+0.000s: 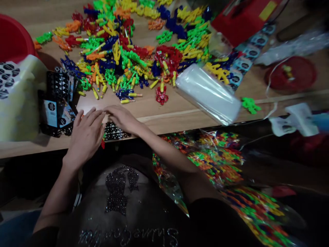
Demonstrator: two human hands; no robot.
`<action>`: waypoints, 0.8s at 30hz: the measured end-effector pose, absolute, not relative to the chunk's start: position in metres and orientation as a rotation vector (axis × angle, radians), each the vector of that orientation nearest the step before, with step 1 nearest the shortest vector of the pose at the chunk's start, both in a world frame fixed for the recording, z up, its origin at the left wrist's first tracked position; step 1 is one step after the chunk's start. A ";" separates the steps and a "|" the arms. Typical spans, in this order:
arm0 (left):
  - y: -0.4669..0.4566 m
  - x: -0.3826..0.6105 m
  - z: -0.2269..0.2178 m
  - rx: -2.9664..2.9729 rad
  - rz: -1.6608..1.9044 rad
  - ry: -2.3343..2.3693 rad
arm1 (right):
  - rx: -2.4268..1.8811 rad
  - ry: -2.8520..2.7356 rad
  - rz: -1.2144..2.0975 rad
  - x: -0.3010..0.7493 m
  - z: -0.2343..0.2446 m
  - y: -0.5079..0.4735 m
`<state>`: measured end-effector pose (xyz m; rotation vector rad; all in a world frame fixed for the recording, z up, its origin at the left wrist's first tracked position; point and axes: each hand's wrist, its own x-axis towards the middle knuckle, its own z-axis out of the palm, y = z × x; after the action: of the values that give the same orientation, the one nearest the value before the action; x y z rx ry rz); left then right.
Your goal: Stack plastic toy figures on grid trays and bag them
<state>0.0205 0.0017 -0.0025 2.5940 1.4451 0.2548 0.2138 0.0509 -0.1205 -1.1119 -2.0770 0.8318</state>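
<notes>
My left hand point(86, 139) lies over the table's front edge with its fingers stretched out and slightly apart. Beneath it a small red piece point(103, 143) pokes out; the rest is covered. My right hand point(120, 117) meets the left at the fingertips, its fingers bent inward, and what they pinch is hidden. Below the right hand lies a black-and-white patterned card point(114, 132) at the edge. To the left is a stack of black printed cards point(58, 113). Beyond both hands spreads a pile of coloured plastic toys point(120, 51), several with yellow tubes.
A red tub point(15, 37) and a yellowish bag point(25, 99) stand at left. Clear plastic bags point(209, 94) lie right of the pile. Farther right are a red machine point(244, 20) and a red lid point(290, 74). Filled toy bags point(216, 157) sit below the table edge.
</notes>
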 end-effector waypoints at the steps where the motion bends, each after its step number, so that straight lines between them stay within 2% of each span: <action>1: 0.002 0.019 -0.004 2.585 0.281 1.477 | -1.159 -2.076 0.762 0.231 -0.115 0.058; 5: 0.002 0.013 -0.006 2.561 0.321 1.536 | -1.607 -2.045 0.446 0.288 -0.104 0.080; 11: -0.002 0.011 -0.003 2.617 0.270 1.541 | -1.742 -2.043 0.441 0.296 -0.114 0.094; 15: -0.002 0.014 -0.001 2.597 0.271 1.514 | -1.463 -1.963 0.595 0.274 -0.109 0.071; 19: 0.002 0.018 -0.002 2.579 0.229 1.518 | -1.192 -1.897 0.964 0.235 -0.105 0.026; 22: 0.004 0.018 -0.004 2.578 0.207 1.513 | -1.144 -1.914 1.141 0.208 -0.113 -0.003; 24: 0.003 0.018 -0.006 2.595 0.211 1.506 | -1.158 -1.957 1.135 0.197 -0.121 -0.016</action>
<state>0.0178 0.0034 -0.0060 2.5947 1.5064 0.2108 0.1966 -0.0165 -0.1207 -1.1581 -1.9566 1.1354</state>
